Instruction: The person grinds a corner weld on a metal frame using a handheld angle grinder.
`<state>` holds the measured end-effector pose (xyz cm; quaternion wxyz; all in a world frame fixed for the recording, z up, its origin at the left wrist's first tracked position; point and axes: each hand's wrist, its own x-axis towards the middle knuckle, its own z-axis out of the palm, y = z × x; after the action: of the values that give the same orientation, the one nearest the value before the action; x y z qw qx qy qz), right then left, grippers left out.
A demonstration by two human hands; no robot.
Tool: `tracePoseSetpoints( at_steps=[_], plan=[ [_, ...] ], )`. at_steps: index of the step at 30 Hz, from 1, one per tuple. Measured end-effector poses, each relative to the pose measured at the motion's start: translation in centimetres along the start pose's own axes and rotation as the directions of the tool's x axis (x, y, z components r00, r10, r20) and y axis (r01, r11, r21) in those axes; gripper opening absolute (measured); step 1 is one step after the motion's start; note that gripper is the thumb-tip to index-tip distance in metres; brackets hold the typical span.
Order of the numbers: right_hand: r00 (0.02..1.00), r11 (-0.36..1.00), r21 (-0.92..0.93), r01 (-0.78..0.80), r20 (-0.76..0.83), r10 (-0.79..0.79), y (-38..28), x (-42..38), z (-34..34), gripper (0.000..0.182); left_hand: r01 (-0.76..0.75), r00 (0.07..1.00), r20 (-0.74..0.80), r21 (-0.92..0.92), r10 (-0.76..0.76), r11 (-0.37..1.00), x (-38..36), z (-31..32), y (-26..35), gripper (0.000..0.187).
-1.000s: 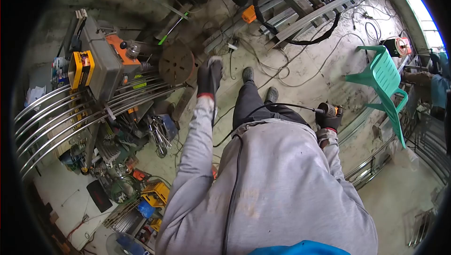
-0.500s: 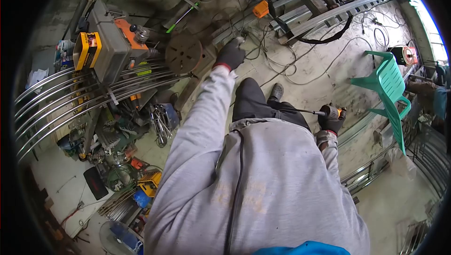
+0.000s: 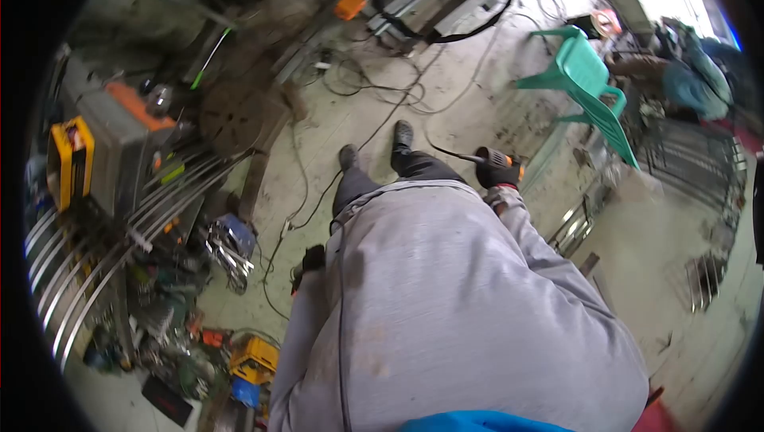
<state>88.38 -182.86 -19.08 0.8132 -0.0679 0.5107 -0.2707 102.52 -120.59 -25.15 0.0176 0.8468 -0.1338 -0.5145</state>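
My right hand (image 3: pixel 503 177), in a dark glove with a red cuff, grips an orange-and-black corded power tool (image 3: pixel 495 158) out to the right of my legs. A dark cord runs from the tool toward my feet; its working end is hidden, so its exact kind does not show. My left hand (image 3: pixel 309 263), also in a dark glove, hangs low beside my left hip. The sleeve and body cover part of it, and its fingers are too dark and blurred to make out. Near it, a thin black cable (image 3: pixel 288 227) lies along the floor.
Bent metal tubes (image 3: pixel 95 273), a grey machine (image 3: pixel 111 141) and a round slotted plate (image 3: pixel 231 117) stand at left. Tangled cables (image 3: pixel 374 89) cross the floor ahead. A green plastic chair (image 3: pixel 581 74) stands at right, near metal racks (image 3: pixel 692 157). A yellow-and-black tool (image 3: pixel 255 359) lies lower left.
My left hand has drawn back from near the floor cables ahead to beside my left hip. My right hand still holds the power tool. The view has shifted, and both shoes now show.
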Motion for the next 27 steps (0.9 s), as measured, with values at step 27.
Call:
tracePoseSetpoints(
  at_steps=[27],
  plan=[
    [0.977,0.972,0.181,0.150,-0.177,-0.117,7.8,-3.1,4.6,0.035,-0.652,0.505,-0.386,0.416,0.772,0.634,5.2,-21.0,5.1,0.010]
  ],
)
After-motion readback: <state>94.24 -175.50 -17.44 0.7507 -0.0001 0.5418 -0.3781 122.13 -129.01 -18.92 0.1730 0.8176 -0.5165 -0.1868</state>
